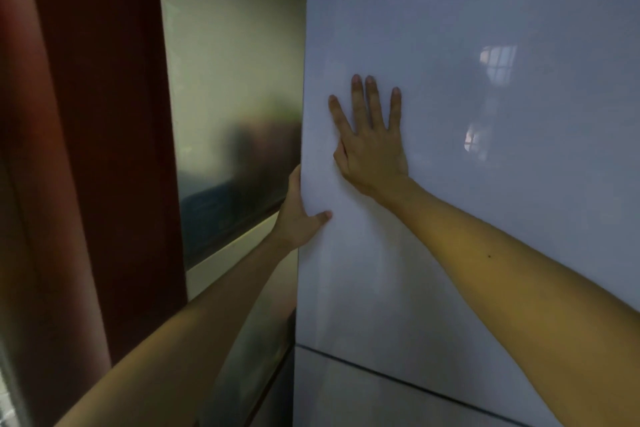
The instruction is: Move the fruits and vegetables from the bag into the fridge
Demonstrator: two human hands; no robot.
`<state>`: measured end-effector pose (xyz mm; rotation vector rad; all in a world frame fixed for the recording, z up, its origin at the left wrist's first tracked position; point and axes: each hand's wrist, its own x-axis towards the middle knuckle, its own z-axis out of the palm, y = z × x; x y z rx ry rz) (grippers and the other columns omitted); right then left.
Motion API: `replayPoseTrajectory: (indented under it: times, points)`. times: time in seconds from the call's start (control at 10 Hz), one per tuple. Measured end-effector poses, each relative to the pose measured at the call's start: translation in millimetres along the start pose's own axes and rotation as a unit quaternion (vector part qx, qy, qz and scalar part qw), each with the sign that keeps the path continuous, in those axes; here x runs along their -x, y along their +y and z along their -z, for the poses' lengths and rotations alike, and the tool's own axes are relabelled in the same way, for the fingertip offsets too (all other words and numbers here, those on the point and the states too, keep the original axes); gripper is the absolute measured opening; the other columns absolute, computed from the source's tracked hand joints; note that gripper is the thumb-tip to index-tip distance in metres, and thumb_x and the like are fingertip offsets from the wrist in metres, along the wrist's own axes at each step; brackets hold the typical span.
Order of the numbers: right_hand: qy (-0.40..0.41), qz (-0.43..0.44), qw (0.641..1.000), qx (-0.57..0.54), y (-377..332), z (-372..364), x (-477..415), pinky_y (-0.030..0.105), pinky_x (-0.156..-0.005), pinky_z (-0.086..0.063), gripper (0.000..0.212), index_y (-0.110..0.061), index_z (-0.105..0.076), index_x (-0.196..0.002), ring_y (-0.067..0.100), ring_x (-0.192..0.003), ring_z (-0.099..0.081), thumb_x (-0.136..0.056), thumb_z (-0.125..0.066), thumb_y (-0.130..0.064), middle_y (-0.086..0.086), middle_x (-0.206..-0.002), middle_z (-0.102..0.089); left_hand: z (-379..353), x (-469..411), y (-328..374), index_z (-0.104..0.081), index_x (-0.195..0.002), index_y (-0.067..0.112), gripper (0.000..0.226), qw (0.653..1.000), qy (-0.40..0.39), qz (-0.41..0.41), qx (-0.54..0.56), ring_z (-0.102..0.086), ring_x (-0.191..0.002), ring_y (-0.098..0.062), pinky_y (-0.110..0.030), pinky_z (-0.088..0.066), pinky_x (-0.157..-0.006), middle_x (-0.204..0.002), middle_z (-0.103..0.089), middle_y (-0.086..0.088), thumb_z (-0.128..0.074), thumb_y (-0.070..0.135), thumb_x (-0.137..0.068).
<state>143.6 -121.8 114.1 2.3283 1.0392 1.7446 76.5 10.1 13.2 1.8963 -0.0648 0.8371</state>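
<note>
fridge door (485, 184) looked shut, left hand (298, 215) curled round its left edge, right hand (371, 144) pressing flat with fingers spread; how much was loaded could not be told.

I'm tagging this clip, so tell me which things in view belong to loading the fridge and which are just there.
Job: fridge door; left hand gripping its edge; right hand flat on its front.
Just there: frosted glass panel; red-brown frame. No bag or produce is in view.
</note>
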Motion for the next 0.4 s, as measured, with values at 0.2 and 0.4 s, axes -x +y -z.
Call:
replayPoseTrajectory:
  times: [0.2, 0.4]
  points:
    - [-0.047, 0.064, 0.997, -0.010, 9, 8, 49, 0.056, -0.118, -0.007, 0.067, -0.011, -0.021, -0.152, 0.037, -0.147, -0.008, -0.089, -0.042, -0.023, 0.021, -0.158, -0.012, 9, 13, 20, -0.022, -0.144, 0.013, 0.098, 0.998, -0.028, 0.036, -0.044, -0.043, -0.126, -0.017, -0.033, -0.041, -0.099, -0.141, -0.040, -0.003, -0.074, 0.029, -0.063]
    - [-0.237, 0.058, 0.970, -0.012, 14, 44, 119, 0.054, -0.117, -0.004, 0.082, -0.017, -0.026, -0.151, 0.035, -0.148, -0.005, -0.077, -0.061, -0.015, 0.014, -0.160, -0.006, 15, 53, 40, -0.041, -0.131, 0.007, 0.057, 0.982, -0.065, 0.063, -0.166, -0.053, -0.115, -0.027, -0.031, -0.045, -0.090, -0.133, -0.049, -0.013, -0.070, 0.012, -0.082]
